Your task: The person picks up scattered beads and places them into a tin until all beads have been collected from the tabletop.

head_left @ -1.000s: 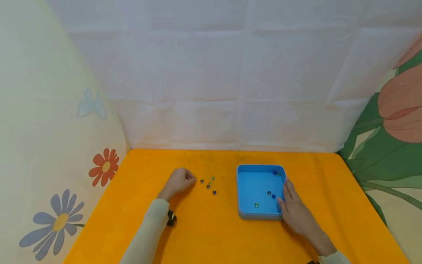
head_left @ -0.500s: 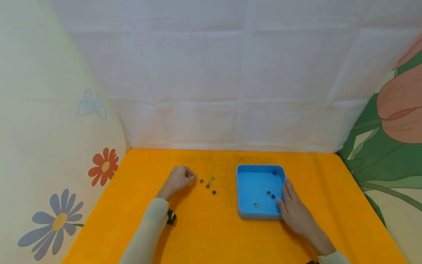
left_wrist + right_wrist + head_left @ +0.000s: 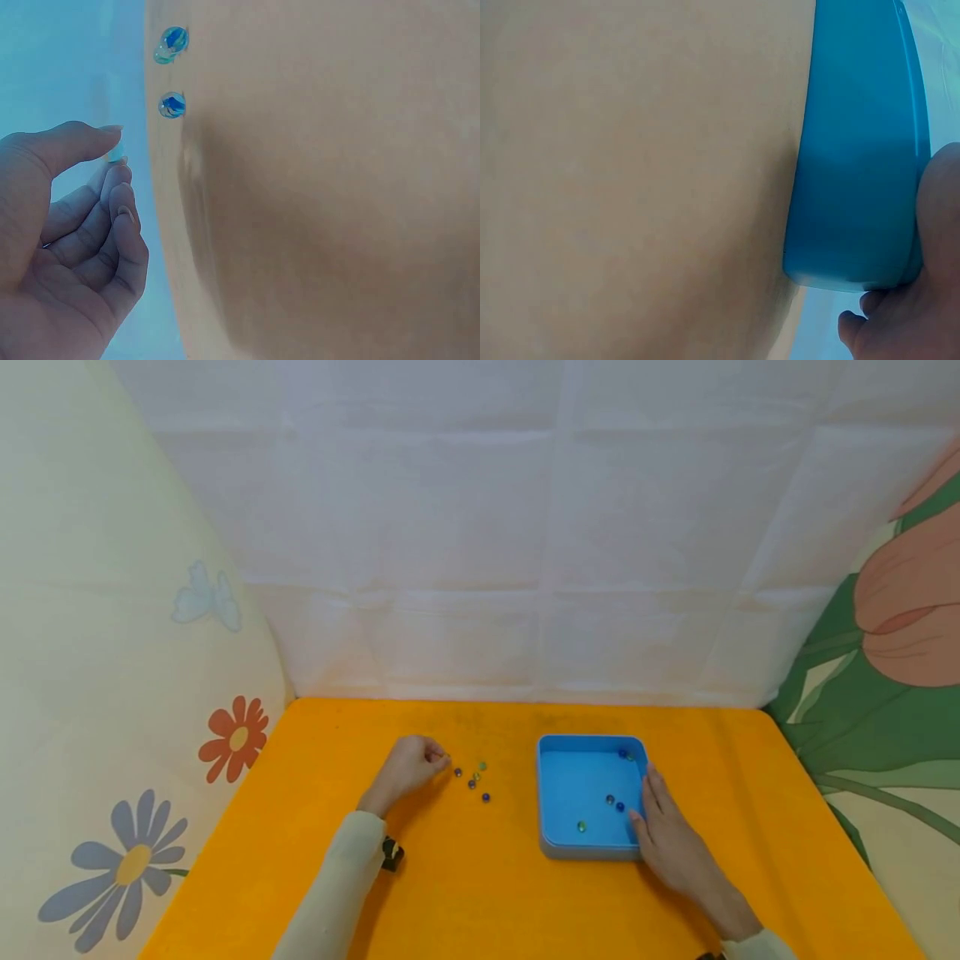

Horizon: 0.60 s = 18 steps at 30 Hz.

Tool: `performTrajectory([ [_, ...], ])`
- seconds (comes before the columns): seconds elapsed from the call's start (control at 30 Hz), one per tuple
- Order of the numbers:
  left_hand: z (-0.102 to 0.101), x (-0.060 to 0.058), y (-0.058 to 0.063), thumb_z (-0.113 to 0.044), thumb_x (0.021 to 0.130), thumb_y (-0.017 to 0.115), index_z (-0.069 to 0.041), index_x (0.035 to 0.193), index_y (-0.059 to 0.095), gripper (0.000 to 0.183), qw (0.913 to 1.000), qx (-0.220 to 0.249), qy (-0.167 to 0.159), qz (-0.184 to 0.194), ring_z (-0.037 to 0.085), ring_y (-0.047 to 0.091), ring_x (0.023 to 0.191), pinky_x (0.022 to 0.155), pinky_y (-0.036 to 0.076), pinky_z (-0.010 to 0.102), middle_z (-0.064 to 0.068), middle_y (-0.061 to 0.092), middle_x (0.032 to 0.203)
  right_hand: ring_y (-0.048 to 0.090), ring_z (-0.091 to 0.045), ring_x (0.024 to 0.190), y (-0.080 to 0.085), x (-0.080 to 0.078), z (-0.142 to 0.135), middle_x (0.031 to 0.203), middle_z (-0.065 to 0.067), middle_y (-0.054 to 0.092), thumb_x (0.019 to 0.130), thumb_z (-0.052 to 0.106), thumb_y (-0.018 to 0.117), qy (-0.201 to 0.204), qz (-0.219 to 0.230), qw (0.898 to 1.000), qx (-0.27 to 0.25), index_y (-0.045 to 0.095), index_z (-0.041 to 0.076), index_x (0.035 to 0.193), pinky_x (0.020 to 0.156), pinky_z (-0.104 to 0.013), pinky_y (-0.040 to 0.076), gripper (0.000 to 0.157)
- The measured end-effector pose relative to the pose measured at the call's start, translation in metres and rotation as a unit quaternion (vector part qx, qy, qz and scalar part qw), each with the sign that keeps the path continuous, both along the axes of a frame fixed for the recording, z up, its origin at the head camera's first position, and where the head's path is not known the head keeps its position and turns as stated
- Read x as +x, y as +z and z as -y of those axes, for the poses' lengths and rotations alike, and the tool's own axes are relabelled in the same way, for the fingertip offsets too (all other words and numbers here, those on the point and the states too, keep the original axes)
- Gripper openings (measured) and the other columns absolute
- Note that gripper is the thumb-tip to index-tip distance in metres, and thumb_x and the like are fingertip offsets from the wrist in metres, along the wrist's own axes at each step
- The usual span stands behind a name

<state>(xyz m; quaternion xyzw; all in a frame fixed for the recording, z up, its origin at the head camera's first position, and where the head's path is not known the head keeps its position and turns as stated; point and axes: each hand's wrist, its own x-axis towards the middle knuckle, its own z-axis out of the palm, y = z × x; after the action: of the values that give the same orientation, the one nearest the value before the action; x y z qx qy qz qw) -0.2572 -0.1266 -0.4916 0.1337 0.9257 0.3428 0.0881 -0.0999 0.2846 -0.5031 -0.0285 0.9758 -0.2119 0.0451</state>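
Between thumb and fingertips, my left hand (image 3: 408,766) pinches a small pale glass marble (image 3: 115,152), held close over the yellow table. Just right of those fingertips, several marbles (image 3: 472,785) lie loose in a cluster; in the left wrist view, clear ones with blue swirls show. A shallow square blue box (image 3: 562,785) stands to the right, with several blue and greenish marbles (image 3: 610,799) scattered on its floor. My right hand (image 3: 675,847) holds the box's right wall near the front corner, thumb over the rim and fingers straight along the outside.
The yellow table (image 3: 480,902) ends at a white sheet (image 3: 420,527) behind. Flower-printed cloth hangs at the left and right sides. A dark band (image 3: 392,853) sits at the left wrist.
My left hand has risen slightly and shifted a little to the right, pinching the marble. My right hand and the box stay in place.
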Motion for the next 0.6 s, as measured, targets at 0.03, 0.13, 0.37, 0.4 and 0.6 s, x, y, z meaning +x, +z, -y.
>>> performTrajectory([
  [0.03,-0.001,0.0,0.001,-0.021,0.098,0.075,-0.005,0.098,0.08,0.017,1.0,-0.001,-0.001,-0.002,0.012,0.054,0.059,0.059,0.047,0.024,0.005,0.075,0.083,0.01,-0.048,0.162,0.0,0.0,0.0,0.177,-0.022,-0.004,0.113,0.035,0.043,0.0,0.0,1.0,-0.001,0.008,-0.01,0.164,0.125,-0.067,0.02,0.075],
  [0.13,-0.003,0.001,0.002,-0.021,0.098,0.075,-0.004,0.1,0.08,0.018,1.0,-0.001,-0.001,-0.005,0.012,0.054,0.058,0.057,0.046,0.024,0.004,0.074,0.082,0.011,-0.048,0.162,0.0,0.001,-0.001,0.177,-0.022,-0.004,0.114,0.035,0.042,0.001,0.001,1.0,-0.001,0.008,-0.009,0.164,0.125,-0.067,0.02,0.075],
  [0.37,-0.008,0.003,0.005,-0.022,0.098,0.075,-0.005,0.104,0.079,0.019,0.9999,0.005,0.006,0.009,0.013,0.056,0.061,0.057,0.048,0.025,0.005,0.075,0.085,0.012,-0.048,0.161,0.0,0.001,-0.001,0.177,-0.022,-0.004,0.114,0.036,0.042,0.003,0.004,1.0,0.001,0.008,-0.009,0.164,0.125,-0.067,0.021,0.075],
  [0.4,-0.009,0.003,0.005,-0.022,0.098,0.076,-0.005,0.104,0.08,0.019,0.9999,0.007,0.007,0.01,0.013,0.057,0.061,0.057,0.048,0.025,0.005,0.075,0.086,0.012,-0.048,0.161,0.0,0.001,-0.001,0.177,-0.022,-0.004,0.114,0.036,0.042,0.002,0.004,1.0,0.002,0.008,-0.009,0.164,0.125,-0.067,0.021,0.076],
  [0.6,-0.014,0.004,0.003,-0.024,0.097,0.077,-0.007,0.103,0.08,0.018,0.9999,0.009,0.008,0.008,0.012,0.056,0.062,0.057,0.048,0.024,0.003,0.074,0.085,0.013,-0.048,0.161,0.002,0.001,-0.001,0.177,-0.023,-0.002,0.114,0.035,0.042,0.001,0.0,1.0,0.004,0.009,-0.009,0.164,0.125,-0.067,0.022,0.075],
])
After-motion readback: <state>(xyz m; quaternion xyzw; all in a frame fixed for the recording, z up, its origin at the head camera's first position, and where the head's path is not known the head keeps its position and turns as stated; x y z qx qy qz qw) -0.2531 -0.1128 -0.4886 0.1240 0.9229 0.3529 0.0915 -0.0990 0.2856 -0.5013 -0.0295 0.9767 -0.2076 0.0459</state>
